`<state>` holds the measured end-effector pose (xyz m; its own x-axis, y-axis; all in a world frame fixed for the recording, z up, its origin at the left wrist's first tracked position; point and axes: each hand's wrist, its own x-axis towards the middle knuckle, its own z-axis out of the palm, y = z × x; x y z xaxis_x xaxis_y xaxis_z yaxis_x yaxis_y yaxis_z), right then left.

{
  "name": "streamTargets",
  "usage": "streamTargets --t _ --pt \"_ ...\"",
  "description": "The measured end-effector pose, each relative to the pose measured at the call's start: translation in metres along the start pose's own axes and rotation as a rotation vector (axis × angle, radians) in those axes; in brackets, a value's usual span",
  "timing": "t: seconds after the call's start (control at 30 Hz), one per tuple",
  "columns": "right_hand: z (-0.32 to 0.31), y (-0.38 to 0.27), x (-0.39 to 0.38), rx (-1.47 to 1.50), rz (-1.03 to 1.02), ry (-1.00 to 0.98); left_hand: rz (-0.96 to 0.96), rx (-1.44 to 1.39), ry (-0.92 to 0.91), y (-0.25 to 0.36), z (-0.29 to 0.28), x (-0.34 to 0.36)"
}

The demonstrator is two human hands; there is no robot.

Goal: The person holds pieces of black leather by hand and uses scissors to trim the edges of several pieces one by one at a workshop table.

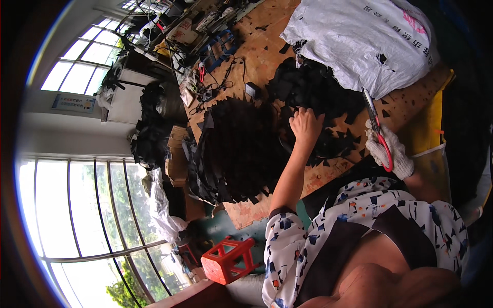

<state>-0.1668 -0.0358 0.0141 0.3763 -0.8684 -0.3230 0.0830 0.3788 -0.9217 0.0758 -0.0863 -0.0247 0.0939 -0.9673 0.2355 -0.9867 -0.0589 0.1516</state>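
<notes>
The top edge cuts off the white sack (354, 46). Black scraps (241, 149) hide lots of the surface (275, 20). You can't tell which scraps the left grip (305, 126) touches. Red-handled scissors (381, 138) cover some of the right grip (400, 154). The wall sign (73, 102) is too blurry to read.

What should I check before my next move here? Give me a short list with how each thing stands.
1. Scissors in hand: ok, held in the right hand.
2. Glove on the right hand: ok, a white one.
3. Glove on the left hand: not ok, it is bare.
4. Left hand away from the blades: ok, they are apart.
5. Blade tips free of the white sack: cannot tell, they look close.
6. Left fingers gripping one of the black pieces: cannot tell.
</notes>
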Motion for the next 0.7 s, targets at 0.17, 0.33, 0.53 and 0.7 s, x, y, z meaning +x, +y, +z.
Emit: streamTargets --t 0.17,0.33,0.53,0.7 --pt "-0.01 0.018 -0.007 -0.084 -0.16 0.015 -0.147 0.108 -0.039 0.032 0.038 -0.016" --pt "-0.007 0.001 -0.001 0.272 0.184 0.069 -0.21 0.108 0.046 0.041 0.04 -0.019" --pt "-0.002 0.014 -0.001 -0.174 -0.213 0.167 -0.236 -0.158 0.045 0.022 0.042 -0.02" --pt "-0.017 0.017 0.007 0.018 -0.01 0.075 -0.152 -0.916 0.292 0.02 -0.02 -0.01"
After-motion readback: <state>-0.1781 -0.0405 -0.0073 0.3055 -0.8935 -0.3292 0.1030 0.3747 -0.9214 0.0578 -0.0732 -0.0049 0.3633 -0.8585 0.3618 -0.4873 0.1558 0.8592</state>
